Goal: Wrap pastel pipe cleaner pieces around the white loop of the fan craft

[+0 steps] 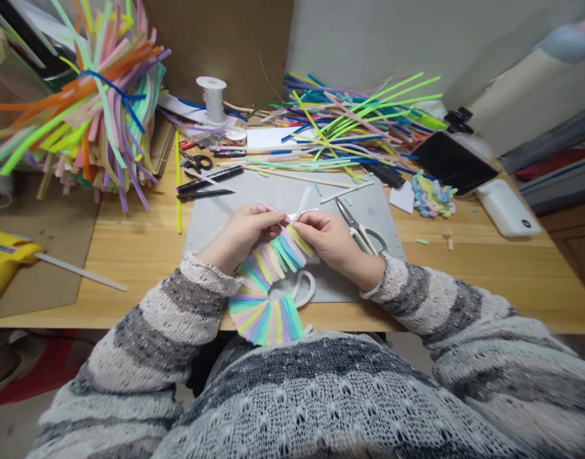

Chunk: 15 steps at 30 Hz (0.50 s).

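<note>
A curved strip of pastel pipe cleaners [268, 312], striped pink, yellow, teal and lilac, hangs in a C shape over the mat's front edge. My left hand [252, 229] pinches a thin pink pipe cleaner by the strip's upper end. With thumb and fingertips closed, my right hand [328, 236] grips the same end, next to the yellow pieces. White pipe cleaner ends stick up between the two hands. A white pipe cleaner loop [304, 288] curls out beside the strip. The exact contact under the fingertips is hidden.
Grey-handled scissors [362, 229] lie right of my right hand on the grey mat [206, 217]. Pens [206, 182] and black scissors [197, 160] lie behind left. Loose pipe cleaners [350, 121] heap at the back. A big bundle [96, 108] and yellow glue gun [8, 261] stand left.
</note>
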Motion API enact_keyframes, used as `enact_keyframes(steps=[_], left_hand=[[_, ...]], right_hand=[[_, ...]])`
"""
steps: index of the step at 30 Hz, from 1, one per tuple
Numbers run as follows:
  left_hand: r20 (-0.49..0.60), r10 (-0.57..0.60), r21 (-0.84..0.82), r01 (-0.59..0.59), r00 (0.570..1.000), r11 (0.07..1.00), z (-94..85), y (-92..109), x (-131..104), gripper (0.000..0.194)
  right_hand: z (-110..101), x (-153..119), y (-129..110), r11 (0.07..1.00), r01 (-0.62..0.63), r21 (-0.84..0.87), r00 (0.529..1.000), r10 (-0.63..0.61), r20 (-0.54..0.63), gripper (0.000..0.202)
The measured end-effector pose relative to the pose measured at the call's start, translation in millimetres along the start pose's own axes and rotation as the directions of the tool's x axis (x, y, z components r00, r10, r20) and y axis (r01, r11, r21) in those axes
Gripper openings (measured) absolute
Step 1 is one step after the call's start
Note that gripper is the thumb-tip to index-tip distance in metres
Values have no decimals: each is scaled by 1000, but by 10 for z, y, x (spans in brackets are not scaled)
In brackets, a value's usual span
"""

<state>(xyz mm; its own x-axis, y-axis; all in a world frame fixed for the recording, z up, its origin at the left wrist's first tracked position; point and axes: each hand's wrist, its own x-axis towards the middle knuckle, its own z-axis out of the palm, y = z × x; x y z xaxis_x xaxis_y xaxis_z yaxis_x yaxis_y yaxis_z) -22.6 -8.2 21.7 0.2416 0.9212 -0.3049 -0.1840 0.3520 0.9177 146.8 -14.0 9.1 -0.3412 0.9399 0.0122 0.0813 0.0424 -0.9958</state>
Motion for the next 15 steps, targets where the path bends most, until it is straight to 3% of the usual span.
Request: enact_keyframes(steps=[5,8,10,12,15], left_hand=[[-19,124,146,-119,992,982,29,-13,-46,18],[33,335,323,-327,942,888,51,-33,-71,17],[66,401,362,-397,914,844,50,-36,-74,15],[78,354,300,-361,932,883,36,-29,-66,15],[60,207,138,-214,976,967,14,-8,-46,22]], right_hand=[[8,20,2,1000,10,-26,999,-11,-44,27],[12,30,13,999,5,-45,996,-9,-90,29],[9,31,18,997,18,-70,993,-26,-117,30],[5,30,20,997,34,-74,992,-43,-119,29],[4,24,11,997,54,-61,996,-59,-72,27]])
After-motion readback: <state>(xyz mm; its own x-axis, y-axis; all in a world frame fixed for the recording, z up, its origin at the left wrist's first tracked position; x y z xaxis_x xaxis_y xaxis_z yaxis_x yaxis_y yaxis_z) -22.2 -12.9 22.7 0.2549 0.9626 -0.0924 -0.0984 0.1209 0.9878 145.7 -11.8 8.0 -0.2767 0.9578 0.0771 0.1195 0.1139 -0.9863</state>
